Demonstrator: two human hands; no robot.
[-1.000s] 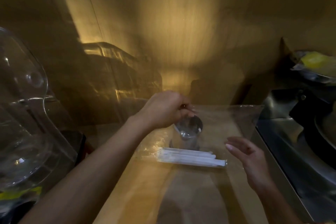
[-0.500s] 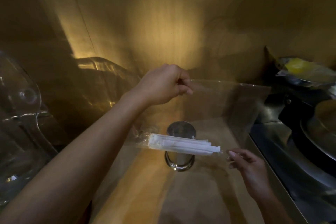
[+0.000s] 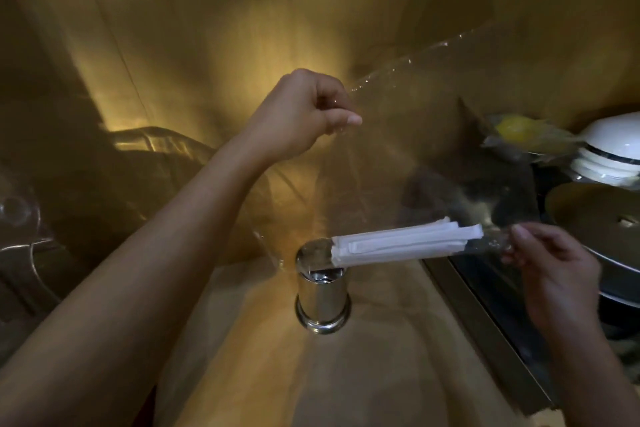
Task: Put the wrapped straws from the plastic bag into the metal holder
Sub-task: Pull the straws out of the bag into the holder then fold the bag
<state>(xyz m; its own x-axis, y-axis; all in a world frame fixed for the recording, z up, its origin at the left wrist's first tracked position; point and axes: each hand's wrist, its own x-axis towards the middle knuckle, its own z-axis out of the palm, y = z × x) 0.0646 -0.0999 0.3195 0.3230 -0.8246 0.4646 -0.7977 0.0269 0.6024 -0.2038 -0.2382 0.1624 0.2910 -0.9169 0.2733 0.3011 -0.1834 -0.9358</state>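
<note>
Near the centre of the frame the left hand (image 3: 304, 114) was closed into a loose fist, thumb and fingers pinching the upper edge of the clear plastic bag (image 3: 408, 149), which hung in the air and spread toward the upper right. At the right of the frame the right hand (image 3: 550, 263) pinched the bag's lower corner between thumb and fingertips, the other fingers curled. Inside the bag, along its bottom fold, lay the bundle of white paper-wrapped straws (image 3: 405, 244), nearly level with its right end a little higher; that right end sat just beside the right hand's fingertips, and the left end hung over the open mouth of the metal holder (image 3: 322, 291). Whether the bundle touched the rim could not be told. The holder, a shiny cylinder with a flared base, stood upright on the tan counter (image 3: 363, 374) in the lower middle of the frame. At the right edge, well apart from the holder, a white domed lid (image 3: 613, 146) sat above a round metal pan (image 3: 595, 229), and a yellow item wrapped in clear film (image 3: 516, 126) lay just to the left of the lid. A transparent plastic chair (image 3: 20, 229) showed at the left edge, dim in the low warm light.
</note>
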